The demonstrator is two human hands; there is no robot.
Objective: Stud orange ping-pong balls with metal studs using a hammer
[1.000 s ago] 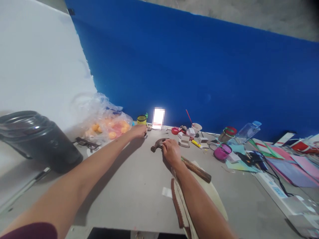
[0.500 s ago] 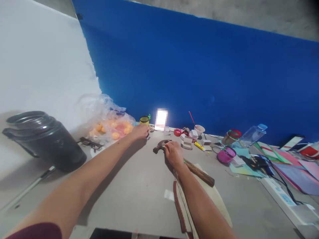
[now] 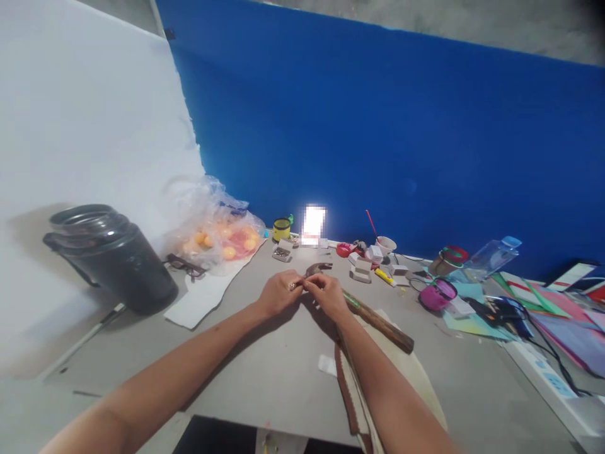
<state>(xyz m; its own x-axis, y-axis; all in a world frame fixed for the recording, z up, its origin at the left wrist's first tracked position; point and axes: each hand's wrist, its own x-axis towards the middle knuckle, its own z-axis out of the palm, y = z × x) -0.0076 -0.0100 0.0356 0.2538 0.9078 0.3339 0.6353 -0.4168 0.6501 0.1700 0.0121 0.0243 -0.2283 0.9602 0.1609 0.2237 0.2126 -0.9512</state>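
My left hand (image 3: 278, 294) and my right hand (image 3: 325, 294) meet at the middle of the grey table (image 3: 265, 372), fingertips pinched together on something tiny that I cannot make out. Just behind them lies a hammer (image 3: 365, 309) with a rusty head and a wooden handle that runs back to the right across a cream and brown cloth piece (image 3: 401, 384). My right forearm rests on that cloth. A small open box of pins or nails (image 3: 282, 253) sits farther back, left of the hammer head.
A black jar (image 3: 113, 255) stands at left, with glasses (image 3: 185, 265) and a plastic bag of orange balls (image 3: 222, 230) beyond. Small cups, white boxes, a pink cup (image 3: 435, 295), a clear bottle (image 3: 491, 254), coloured paper (image 3: 562, 315) and cables crowd the right. A blue wall stands behind.
My left hand has drawn back from the small box by the yellow cup to the table's middle. My right hand left the hammer head and met it, both now pinching.
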